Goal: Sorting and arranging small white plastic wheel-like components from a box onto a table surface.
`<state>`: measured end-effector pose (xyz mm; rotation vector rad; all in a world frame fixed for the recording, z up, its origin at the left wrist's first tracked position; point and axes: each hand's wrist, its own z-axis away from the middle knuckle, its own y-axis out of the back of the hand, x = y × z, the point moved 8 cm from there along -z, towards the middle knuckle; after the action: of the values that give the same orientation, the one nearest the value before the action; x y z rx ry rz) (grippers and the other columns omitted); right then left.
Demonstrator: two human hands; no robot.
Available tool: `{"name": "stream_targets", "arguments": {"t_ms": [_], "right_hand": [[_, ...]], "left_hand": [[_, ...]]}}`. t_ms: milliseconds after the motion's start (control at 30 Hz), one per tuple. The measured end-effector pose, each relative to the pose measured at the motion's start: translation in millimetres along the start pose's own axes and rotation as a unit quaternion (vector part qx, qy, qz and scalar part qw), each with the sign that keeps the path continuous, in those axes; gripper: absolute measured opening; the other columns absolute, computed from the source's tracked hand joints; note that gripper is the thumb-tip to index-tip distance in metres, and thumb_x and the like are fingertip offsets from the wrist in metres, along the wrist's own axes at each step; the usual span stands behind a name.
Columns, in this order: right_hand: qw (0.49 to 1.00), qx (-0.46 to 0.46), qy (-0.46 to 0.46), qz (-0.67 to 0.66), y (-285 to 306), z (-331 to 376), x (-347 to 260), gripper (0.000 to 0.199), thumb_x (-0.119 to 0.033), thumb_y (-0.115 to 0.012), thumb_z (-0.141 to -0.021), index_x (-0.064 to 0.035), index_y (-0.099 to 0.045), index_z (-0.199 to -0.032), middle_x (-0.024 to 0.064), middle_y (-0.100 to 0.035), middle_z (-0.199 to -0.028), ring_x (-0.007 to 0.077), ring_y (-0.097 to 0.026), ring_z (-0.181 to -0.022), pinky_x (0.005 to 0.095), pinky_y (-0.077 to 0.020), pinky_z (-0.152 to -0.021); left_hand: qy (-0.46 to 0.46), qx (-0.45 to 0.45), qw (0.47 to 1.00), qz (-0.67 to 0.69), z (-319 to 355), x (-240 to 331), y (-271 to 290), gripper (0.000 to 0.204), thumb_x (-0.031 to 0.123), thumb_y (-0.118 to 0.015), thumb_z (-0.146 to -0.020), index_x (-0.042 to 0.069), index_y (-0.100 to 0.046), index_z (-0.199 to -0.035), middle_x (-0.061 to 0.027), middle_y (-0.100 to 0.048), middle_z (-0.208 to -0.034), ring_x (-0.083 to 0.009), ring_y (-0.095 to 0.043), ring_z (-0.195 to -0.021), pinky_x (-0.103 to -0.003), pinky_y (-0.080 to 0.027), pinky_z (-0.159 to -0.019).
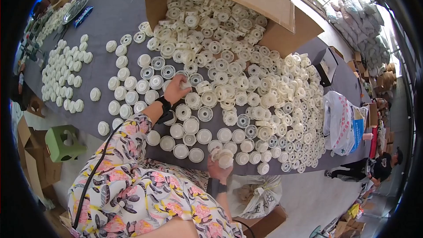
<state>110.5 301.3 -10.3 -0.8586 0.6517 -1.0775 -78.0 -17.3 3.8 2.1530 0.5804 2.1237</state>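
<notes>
My left hand [176,89] reaches out over the grey table [110,17] and pinches a small white round plastic part [185,83] among the scattered ones. A black band sits on that wrist. My right hand [219,165] stays at the table's near edge, closed around a white round cap [224,158]. Several white round caps [185,128] lie flat in loose rows between both hands. A large heap of the same white parts [246,83] spreads to the right.
An open cardboard box [229,0] lies tipped at the far side, spilling white parts. More white caps [61,75] sit grouped at the left. A printed plastic bag [341,123] lies at the right edge. A green stool [61,143] and cardboard boxes stand below left. Another person [379,169] crouches far right.
</notes>
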Motion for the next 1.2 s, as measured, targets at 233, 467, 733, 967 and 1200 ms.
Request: {"name": "stream_targets", "arguments": {"t_ms": [233,467,733,967,1200], "right_hand": [[1.0,0.014,0.012,0.007,-5.6,-3.4,2.7,0.045,-0.039,-0.044,-0.088,-0.0091,-0.051,-0.122,0.0147,-0.053,-0.129,0.0325,-0.052,-0.116,0.0494,-0.0472,-0.09],[0.999,0.003,0.006,0.037,-9.4,-5.3,13.0,0.044,-0.038,-0.043,-0.089,-0.0086,-0.052,-0.121,0.0157,-0.054,-0.126,0.0322,-0.051,-0.115,0.0508,-0.0465,-0.09],[0.982,-0.048,-0.109,0.146,-6.5,-11.5,44.5,0.048,-0.044,-0.039,-0.088,-0.0111,-0.053,-0.121,0.0124,-0.057,-0.124,0.0315,-0.057,-0.108,0.0519,-0.0486,-0.083],[0.94,-0.13,-0.223,0.222,-28.1,-11.5,82.5,0.056,-0.05,-0.038,-0.086,-0.0108,-0.052,-0.123,0.0176,-0.054,-0.124,0.0367,-0.056,-0.109,0.0511,-0.0526,-0.081],[0.938,-0.144,-0.236,0.209,-51.8,-15.7,103.8,0.054,-0.046,-0.039,-0.088,-0.0098,-0.05,-0.127,0.0184,-0.049,-0.129,0.0365,-0.054,-0.112,0.0493,-0.0531,-0.079]], "left_hand": [[-0.159,-0.088,0.949,-0.259,18.4,26.8,-6.4,0.031,0.008,-0.067,-0.072,0.005,-0.056,-0.101,-0.0154,-0.055,-0.119,-0.0347,-0.054,-0.108,-0.042,-0.046,-0.091],[-0.277,-0.096,0.863,-0.412,34.9,15.0,-24.4,0.033,0.007,-0.066,-0.069,0.009,-0.059,-0.102,-0.0162,-0.052,-0.125,-0.0351,-0.05,-0.114,-0.048,-0.04,-0.097],[-0.071,-0.441,0.89,0.088,122.4,112.4,-93.4,0.049,0.025,-0.07,-0.083,0.008,-0.053,-0.125,-0.0105,-0.053,-0.128,-0.024,-0.049,-0.12,-0.037,-0.037,-0.103],[0.064,-0.433,0.882,0.177,149.2,109.8,-75.0,0.052,0.024,-0.071,-0.083,0.006,-0.053,-0.128,-0.0074,-0.057,-0.125,-0.0155,-0.054,-0.111,-0.031,-0.044,-0.096],[0.17,-0.15,0.912,0.341,77.1,53.1,25.0,0.039,0.03,-0.071,-0.083,0.008,-0.062,-0.113,-0.0034,-0.062,-0.108,-0.012,-0.058,-0.099,-0.028,-0.047,-0.086]]}}
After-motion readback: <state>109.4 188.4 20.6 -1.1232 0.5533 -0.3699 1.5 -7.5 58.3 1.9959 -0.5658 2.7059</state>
